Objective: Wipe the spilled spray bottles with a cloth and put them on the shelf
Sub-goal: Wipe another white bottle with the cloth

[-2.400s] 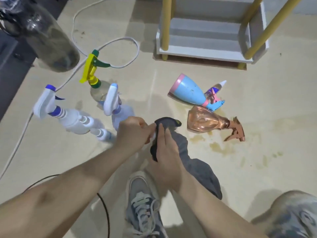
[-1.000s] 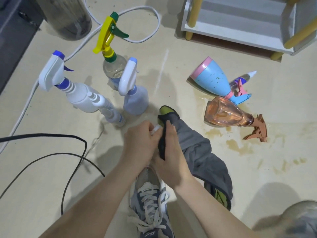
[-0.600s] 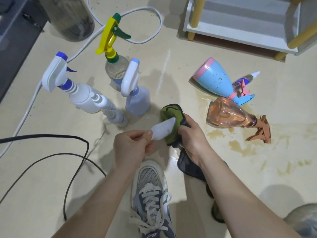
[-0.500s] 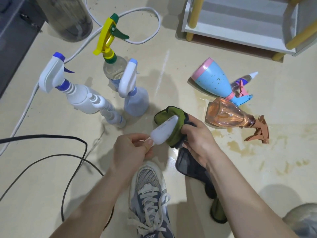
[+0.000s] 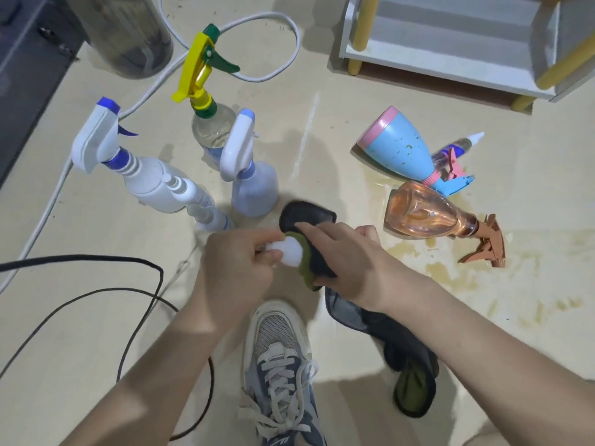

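My left hand (image 5: 240,262) grips one end of a small white bottle (image 5: 291,255). My right hand (image 5: 346,257) wraps a dark grey and green cloth (image 5: 309,220) around its other end; the cloth's tail hangs to the floor. Three spray bottles stand upright at left: a white one with a blue collar (image 5: 151,180), a clear one with a yellow trigger (image 5: 211,130) and a pale blue one (image 5: 254,188). On their sides at right lie a blue and pink bottle (image 5: 399,149), an orange see-through bottle (image 5: 428,217) and a small clear bottle (image 5: 457,148). The white shelf (image 5: 450,59) with yellow legs stands at the back right.
Brownish spill stains (image 5: 450,272) spread over the floor around the fallen bottles. A white cable (image 5: 257,24) loops at the back, black cables (image 5: 138,284) cross the floor at left. A dark round container (image 5: 128,37) stands back left. My shoe (image 5: 280,365) is below the hands.
My right hand has slid the cloth back over the small white bottle, covering most of it; half a second ago the bottle's body was bare. Both hands have drawn closer together.
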